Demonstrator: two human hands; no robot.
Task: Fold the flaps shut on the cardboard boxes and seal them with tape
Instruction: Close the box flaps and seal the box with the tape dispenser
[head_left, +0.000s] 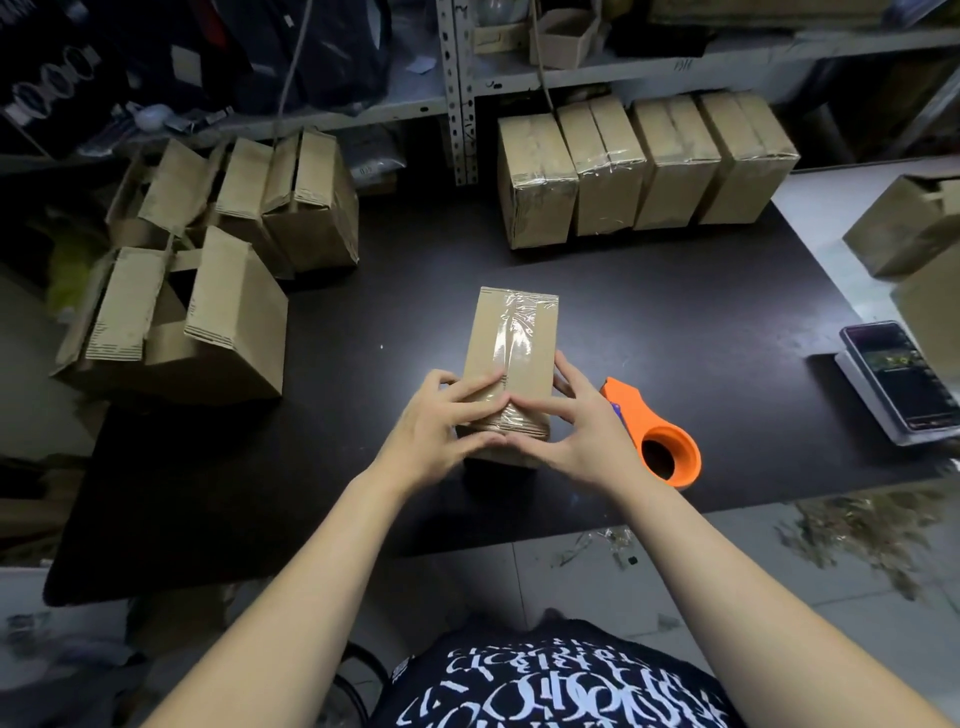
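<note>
As spread fingers (478, 388) of the left hand (436, 426) and right hand (582, 436) pressed clear tape (519, 332) onto the small brown cardboard box (483, 338), setting it aside seemed next.

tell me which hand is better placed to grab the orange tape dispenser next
Right, likely: the tape dispenser lies just beside the right hand; the left hand is across the box from it.
</note>
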